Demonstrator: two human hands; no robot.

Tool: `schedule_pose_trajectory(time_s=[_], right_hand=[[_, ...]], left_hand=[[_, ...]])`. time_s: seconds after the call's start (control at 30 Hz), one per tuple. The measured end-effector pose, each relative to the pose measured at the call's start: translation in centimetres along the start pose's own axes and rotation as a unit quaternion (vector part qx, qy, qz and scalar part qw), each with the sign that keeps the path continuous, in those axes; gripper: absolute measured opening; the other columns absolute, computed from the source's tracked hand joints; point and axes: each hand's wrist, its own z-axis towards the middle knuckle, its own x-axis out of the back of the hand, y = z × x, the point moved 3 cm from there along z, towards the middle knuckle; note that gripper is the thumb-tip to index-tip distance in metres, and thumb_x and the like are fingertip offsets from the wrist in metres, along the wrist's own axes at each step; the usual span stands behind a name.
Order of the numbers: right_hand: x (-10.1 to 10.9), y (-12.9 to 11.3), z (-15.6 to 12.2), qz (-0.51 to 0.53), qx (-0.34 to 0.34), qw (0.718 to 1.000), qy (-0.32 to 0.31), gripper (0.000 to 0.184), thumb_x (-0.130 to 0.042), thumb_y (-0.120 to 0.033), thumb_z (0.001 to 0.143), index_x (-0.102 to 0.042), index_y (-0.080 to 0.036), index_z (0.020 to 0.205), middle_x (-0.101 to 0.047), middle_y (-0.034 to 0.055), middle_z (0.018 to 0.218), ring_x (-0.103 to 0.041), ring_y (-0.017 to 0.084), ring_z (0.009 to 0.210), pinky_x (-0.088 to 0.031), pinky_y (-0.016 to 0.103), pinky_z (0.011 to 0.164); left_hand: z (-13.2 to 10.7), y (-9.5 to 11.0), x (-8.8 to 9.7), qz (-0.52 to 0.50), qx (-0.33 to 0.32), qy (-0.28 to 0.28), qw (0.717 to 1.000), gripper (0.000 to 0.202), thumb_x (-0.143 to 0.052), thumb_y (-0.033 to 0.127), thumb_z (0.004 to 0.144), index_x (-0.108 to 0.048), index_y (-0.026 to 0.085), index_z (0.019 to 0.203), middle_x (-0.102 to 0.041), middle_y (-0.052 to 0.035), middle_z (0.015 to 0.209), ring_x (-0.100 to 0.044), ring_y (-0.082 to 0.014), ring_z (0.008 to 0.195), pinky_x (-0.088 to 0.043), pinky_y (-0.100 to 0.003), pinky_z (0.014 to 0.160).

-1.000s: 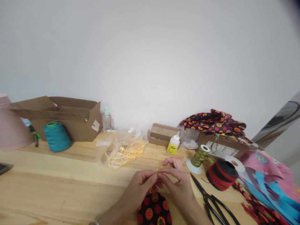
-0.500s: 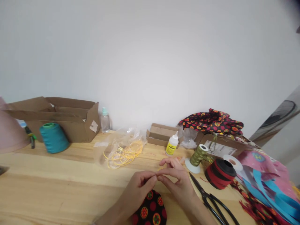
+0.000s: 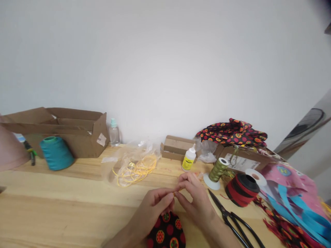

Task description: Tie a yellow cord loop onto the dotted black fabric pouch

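Wide open on the bench [image 3: 51, 203] left of the left hand [image 3: 155, 206]: bare wood out to the teal thread cone [image 3: 55, 153] and the cardboard box [image 3: 64, 132] at the back. Crowded right of the right hand [image 3: 196, 198]: scissors [image 3: 232, 220] just beside the wrist, 2 spools close behind, the red ribbon spool [image 3: 241, 189] and the olive ribbon spool [image 3: 217, 170], then the pink and blue heap [image 3: 292, 193]. Ahead of the fingertips, only a narrow strip of wood before the glue bottle [image 3: 188, 159] and the bag of yellow cord [image 3: 134, 168]. Under the wrists, the patterned fabric pad [image 3: 167, 230].
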Motion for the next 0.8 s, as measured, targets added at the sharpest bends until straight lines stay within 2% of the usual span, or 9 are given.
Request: schedule_pose_trajectory(time_s=[0.1,0.23,0.4,0.53,0.67,0.8], right_hand=[[-0.08,-0.12,-0.05,0.001,-0.003,1.000,0.013,0.009,-0.053,-0.010,0.072,-0.051,-0.019,0.073,-0.049,0.0022,0.080,-0.047,0.015,0.078,-0.038,0.027,0.067],[-0.23,-0.05,-0.14,0.025,-0.012,1.000,0.012,0.009,-0.053,-0.010,0.073,-0.052,-0.019,0.075,-0.049,0.0021,0.081,-0.047,0.015,0.079,-0.039,0.027,0.069],[-0.08,0.06,-0.13,0.019,0.006,1.000,-0.007,0.019,-0.051,-0.014,0.076,-0.058,-0.025,0.091,-0.050,0.0034,0.096,-0.046,0.016,0.085,-0.039,0.029,0.073],[0.24,0.00,-0.03,-0.003,0.014,1.000,-0.014,0.016,-0.053,-0.016,0.076,-0.061,-0.025,0.087,-0.051,0.0030,0.092,-0.046,0.016,0.081,-0.039,0.029,0.070],[0.45,-0.04,0.14,0.009,0.004,1.000,0.000,0.010,-0.056,-0.018,0.075,-0.063,-0.023,0.081,-0.053,0.0025,0.083,-0.047,0.015,0.079,-0.039,0.028,0.069],[0.53,-0.13,0.22,0.015,0.004,1.000,0.013,0.008,-0.057,-0.017,0.074,-0.063,-0.022,0.077,-0.054,0.0018,0.076,-0.049,0.015,0.077,-0.040,0.027,0.067]], left_hand=[[0.09,-0.04,0.00,0.012,-0.003,0.001,1.000,0.026,-0.047,0.035,0.077,-0.060,0.013,0.075,-0.047,0.0022,0.058,-0.038,-0.0086,0.056,-0.030,-0.020,0.053],[0.12,-0.04,0.14,0.042,-0.007,0.015,0.999,0.027,-0.046,0.034,0.077,-0.060,0.013,0.069,-0.048,0.0019,0.058,-0.040,-0.0091,0.056,-0.031,-0.020,0.053],[-0.10,0.41,0.20,0.111,-0.026,0.025,0.993,0.028,-0.043,0.031,0.079,-0.058,0.014,0.062,-0.048,0.0026,0.055,-0.041,-0.0099,0.055,-0.032,-0.021,0.054],[-0.19,0.64,0.16,0.120,-0.023,0.030,0.992,0.027,-0.044,0.029,0.078,-0.058,0.013,0.062,-0.050,0.0024,0.055,-0.043,-0.0100,0.056,-0.033,-0.021,0.055],[-0.06,0.43,0.13,0.074,-0.015,0.029,0.997,0.025,-0.046,0.030,0.078,-0.061,0.013,0.067,-0.052,0.0018,0.056,-0.042,-0.0093,0.055,-0.032,-0.020,0.054],[0.01,-0.27,0.10,-0.040,0.020,0.014,0.999,0.024,-0.050,0.032,0.075,-0.062,0.013,0.069,-0.054,0.0009,0.058,-0.040,-0.0077,0.052,-0.030,-0.020,0.052]])
